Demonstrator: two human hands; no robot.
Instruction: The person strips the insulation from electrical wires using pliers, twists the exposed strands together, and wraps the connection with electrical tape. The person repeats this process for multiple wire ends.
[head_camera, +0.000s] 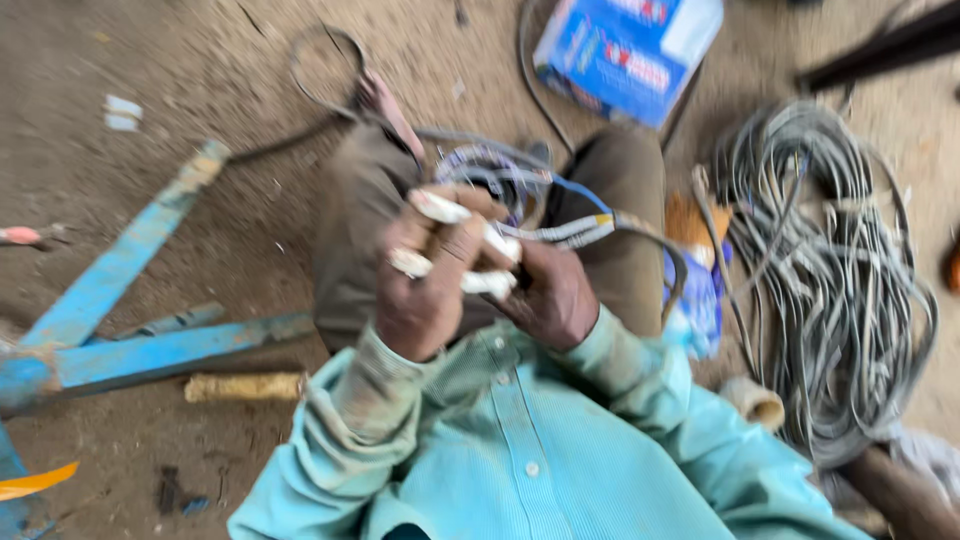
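Head view, blurred: the left hand (425, 285) and the right hand (550, 295) are both closed around a bundle of wires (500, 255) wrapped in white tape, held touching each other above the person's lap. Grey and blue strands (520, 185) run from the bundle over the knees. A coil of grey cable (830, 280) lies on the floor to the right, a blue box (625, 55) ahead, and blue metal bars (130, 300) to the left.

Cable coil (830, 280) right of the knees — box (625, 50) beyond.
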